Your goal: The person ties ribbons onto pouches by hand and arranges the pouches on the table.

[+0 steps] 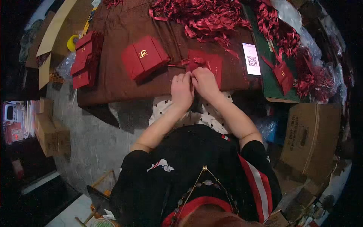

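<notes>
One phone (pixel 251 59) and red boxes (pixel 145 57) flank the hands (pixel 182 90), ribbons (pixel 206 19) heaped beyond.

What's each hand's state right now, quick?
Left hand: fingers bent; whether it grips anything cannot be told.
Right hand: fingers bent over the red packaging; grip hidden, cannot be told.

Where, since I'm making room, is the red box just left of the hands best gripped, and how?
Probably two-handed: grip the red box by its left and right sides, coming from the near edge. It lies flat, with its thick near side exposed.
</notes>
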Motion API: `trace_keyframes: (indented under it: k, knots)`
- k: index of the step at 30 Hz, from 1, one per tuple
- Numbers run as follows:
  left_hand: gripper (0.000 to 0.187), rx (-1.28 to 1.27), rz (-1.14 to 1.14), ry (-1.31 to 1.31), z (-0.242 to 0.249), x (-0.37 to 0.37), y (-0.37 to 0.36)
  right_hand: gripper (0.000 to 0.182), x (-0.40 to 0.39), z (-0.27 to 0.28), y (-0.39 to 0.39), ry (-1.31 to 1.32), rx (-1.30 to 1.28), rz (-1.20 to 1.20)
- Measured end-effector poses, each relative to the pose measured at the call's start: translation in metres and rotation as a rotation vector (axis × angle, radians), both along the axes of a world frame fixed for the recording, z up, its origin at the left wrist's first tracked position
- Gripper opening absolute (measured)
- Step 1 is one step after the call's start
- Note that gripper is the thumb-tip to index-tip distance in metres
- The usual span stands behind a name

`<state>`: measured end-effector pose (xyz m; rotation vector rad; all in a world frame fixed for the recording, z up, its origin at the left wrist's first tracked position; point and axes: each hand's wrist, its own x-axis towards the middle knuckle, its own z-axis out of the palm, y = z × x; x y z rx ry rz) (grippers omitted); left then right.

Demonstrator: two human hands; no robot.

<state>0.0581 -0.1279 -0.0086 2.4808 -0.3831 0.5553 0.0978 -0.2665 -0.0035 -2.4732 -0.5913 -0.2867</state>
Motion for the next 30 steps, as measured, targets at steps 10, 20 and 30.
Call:
trace_keyframes:
  k: [10, 20, 30]
  knots:
    - [0.037, -0.336, -0.203, 0.739, 0.021, 0.043, 0.042, 0.029, 0.012, 0.004, -0.03, 0.273, 0.388, 0.064]
    - [0.026, 0.109, -0.236, 0.21, 0.013, 0.045, 0.021, 0.032, -0.006, 0.008, -0.035, -0.037, 0.178, -0.022]
    - [0.01, 0.252, 0.099, 0.22, 0.024, -0.003, 0.095, 0.063, -0.011, -0.008, -0.066, -0.068, -0.005, -0.282]
